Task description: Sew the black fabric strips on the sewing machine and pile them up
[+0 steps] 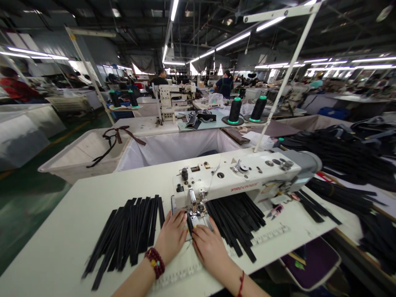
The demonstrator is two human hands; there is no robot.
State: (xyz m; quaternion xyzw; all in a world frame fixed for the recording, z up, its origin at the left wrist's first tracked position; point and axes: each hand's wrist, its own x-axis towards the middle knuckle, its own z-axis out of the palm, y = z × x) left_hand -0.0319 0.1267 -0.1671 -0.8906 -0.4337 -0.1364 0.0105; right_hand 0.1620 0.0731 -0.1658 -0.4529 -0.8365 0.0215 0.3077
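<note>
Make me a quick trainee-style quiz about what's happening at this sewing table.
1. True or false: the dark-red beaded bracelet is on the right wrist.
2. What lies between the left hand and the right hand?
A) a white lace ribbon
B) a narrow, flat black strip
C) a green zipper
3. Fill in: the red lettering on the white sewing machine reads ____.

Key: 1. False, left. 2. B. 3. PRECIOUS.
</note>
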